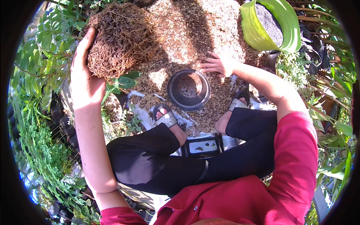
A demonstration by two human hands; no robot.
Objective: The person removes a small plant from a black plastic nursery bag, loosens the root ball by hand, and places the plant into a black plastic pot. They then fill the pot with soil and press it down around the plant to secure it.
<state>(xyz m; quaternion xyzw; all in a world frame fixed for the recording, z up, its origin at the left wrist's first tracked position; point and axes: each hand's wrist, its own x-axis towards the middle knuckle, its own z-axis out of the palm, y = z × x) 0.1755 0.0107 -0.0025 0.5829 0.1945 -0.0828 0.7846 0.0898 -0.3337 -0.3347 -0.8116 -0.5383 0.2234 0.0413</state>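
Note:
My left hand [88, 73] supports a large brown root ball [121, 42] from its near left side, the thumb or finger along its edge; green leaves [125, 81] show just below it. My right hand [218, 64], fingers spread, rests at the loose brown husk-like potting material [194, 39] spread on the ground. Between the hands and nearer my feet stands a round black plastic pot [189, 90], seen from above, with light falling on its bottom. Nothing shows in the right hand's fingers, though bright sun washes out part of it.
A lime-green container [288, 28] with dark grey granular material stands at the upper right. My sandalled feet [166, 118] flank the pot. A black-framed tray or stool [202, 146] lies between my legs. Leafy plants [42, 73] crowd both sides.

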